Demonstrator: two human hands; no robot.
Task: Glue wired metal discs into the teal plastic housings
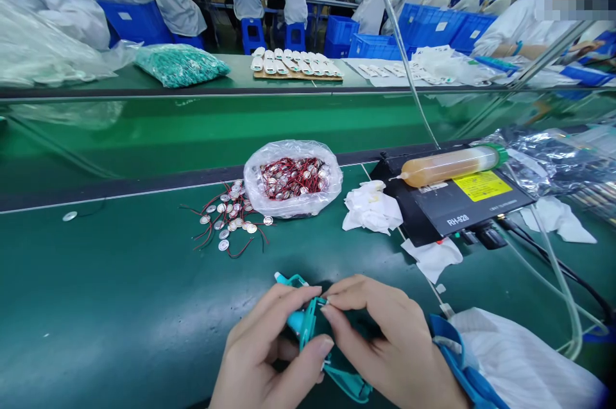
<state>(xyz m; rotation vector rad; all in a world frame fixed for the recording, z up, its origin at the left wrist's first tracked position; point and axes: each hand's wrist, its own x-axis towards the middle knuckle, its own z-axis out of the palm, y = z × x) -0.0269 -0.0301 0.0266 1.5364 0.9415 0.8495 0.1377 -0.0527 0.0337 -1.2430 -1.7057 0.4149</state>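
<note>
Both my hands meet low in the middle of the green bench. My left hand (264, 351) is closed around a teal plastic part (308, 325), thumb and fingers gripping its left side. My right hand (389, 345) pinches the same teal part from the right, fingertips pressed at its top edge. What lies between the fingertips is too small to see. Beyond my hands lies a scatter of small silver discs with red wires (228, 219), and behind it an open clear bag (292, 179) holding more of them.
A black RH-920 box (457, 203) carries an amber glue syringe (447, 166) with a tube rising from it. Crumpled white tissues (373, 207) lie beside it. Cables run at right. A conveyor belt (192, 130) crosses behind; several people in white coats work beyond it.
</note>
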